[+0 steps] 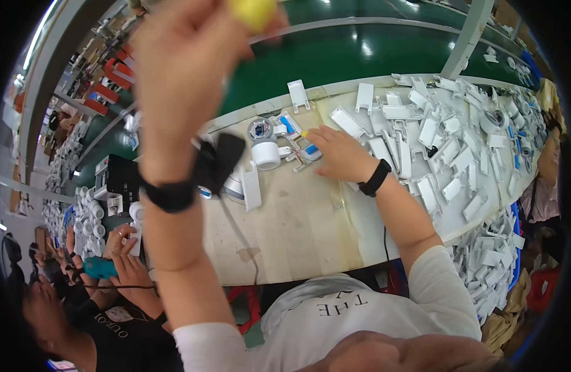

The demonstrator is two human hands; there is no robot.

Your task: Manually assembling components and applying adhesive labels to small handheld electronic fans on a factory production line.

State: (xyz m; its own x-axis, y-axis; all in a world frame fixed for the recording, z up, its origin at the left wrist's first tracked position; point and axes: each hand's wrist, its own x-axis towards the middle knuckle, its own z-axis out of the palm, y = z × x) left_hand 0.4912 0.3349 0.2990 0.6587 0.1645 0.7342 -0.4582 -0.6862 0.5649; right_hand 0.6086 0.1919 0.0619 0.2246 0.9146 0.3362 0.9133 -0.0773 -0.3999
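My left hand is raised high at the top, blurred, its fingers closed round a yellow rounded object whose kind I cannot make out. On the table, my right hand grips the edge of a small white plastic housing with a blue part in it. A small yellow piece shows at its fingertips. Close by lie a white round lamp-like head, a ring-shaped unit with a dark centre and another open housing with a blue part. Thin wires run among these pieces.
White plastic covers lie heaped across the table's right side. Below its right edge, a blue bin holds more. A black strap with a cable hangs from my left wrist. At left a co-worker's hands hold a teal tool.
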